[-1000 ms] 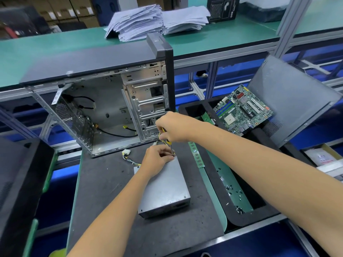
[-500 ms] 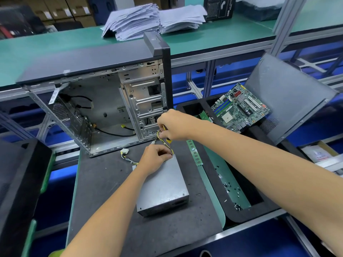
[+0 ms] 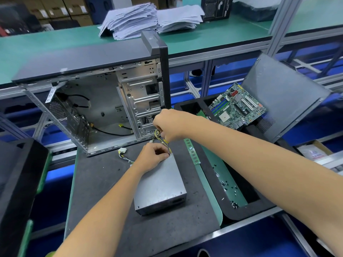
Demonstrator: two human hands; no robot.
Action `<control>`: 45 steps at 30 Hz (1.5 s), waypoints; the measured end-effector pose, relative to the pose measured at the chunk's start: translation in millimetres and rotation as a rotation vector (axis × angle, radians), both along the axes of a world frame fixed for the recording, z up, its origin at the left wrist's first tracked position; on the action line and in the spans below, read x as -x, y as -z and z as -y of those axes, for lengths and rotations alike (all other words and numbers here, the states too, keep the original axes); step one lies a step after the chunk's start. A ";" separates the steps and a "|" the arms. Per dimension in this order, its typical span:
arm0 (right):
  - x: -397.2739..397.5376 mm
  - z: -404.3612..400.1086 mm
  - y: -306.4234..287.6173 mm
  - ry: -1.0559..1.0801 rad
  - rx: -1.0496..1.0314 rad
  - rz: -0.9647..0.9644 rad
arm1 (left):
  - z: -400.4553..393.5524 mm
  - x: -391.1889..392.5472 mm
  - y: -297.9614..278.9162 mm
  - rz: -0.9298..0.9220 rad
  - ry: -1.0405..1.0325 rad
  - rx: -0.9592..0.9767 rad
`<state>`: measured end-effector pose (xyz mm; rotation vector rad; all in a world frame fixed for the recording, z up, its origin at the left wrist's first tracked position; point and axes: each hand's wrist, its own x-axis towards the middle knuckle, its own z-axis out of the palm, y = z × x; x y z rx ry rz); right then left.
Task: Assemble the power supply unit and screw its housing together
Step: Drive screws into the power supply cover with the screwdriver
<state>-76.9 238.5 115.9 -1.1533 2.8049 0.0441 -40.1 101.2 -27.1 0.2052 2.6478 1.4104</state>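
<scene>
A grey metal power supply unit (image 3: 159, 186) lies flat on the dark mat, its yellow and black cables (image 3: 124, 154) trailing off its far end. My left hand (image 3: 152, 157) rests on the unit's far top edge, fingers pinched at the far right corner. My right hand (image 3: 170, 125) hovers just above it, closed around a screwdriver (image 3: 168, 145) with a yellow handle. The shaft points straight down at that corner, beside my left fingertips. The screw itself is hidden by my fingers.
An open computer case (image 3: 104, 108) stands behind the mat. To the right, a black foam tray (image 3: 243, 210) holds several loose screws, a motherboard (image 3: 237, 106) and a RAM stick (image 3: 193, 153). A grey side panel (image 3: 285, 93) leans at the far right. Paper stacks lie on the green bench.
Both hands stay at the unit's far right corner. My right hand has turned slightly on the screwdriver. The view has drifted a little.
</scene>
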 end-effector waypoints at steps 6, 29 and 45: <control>-4.8 2.2 3.1 0.031 -0.034 -0.137 | 0.3 -1.9 -1.3 -0.001 -0.004 -0.010; -10.7 6.7 -8.3 -0.039 -0.100 0.030 | -7.3 -9.9 -5.4 -0.003 -0.060 -0.003; -12.1 3.7 -6.9 0.012 -0.120 -0.082 | -9.6 -10.8 -5.6 0.027 -0.092 -0.039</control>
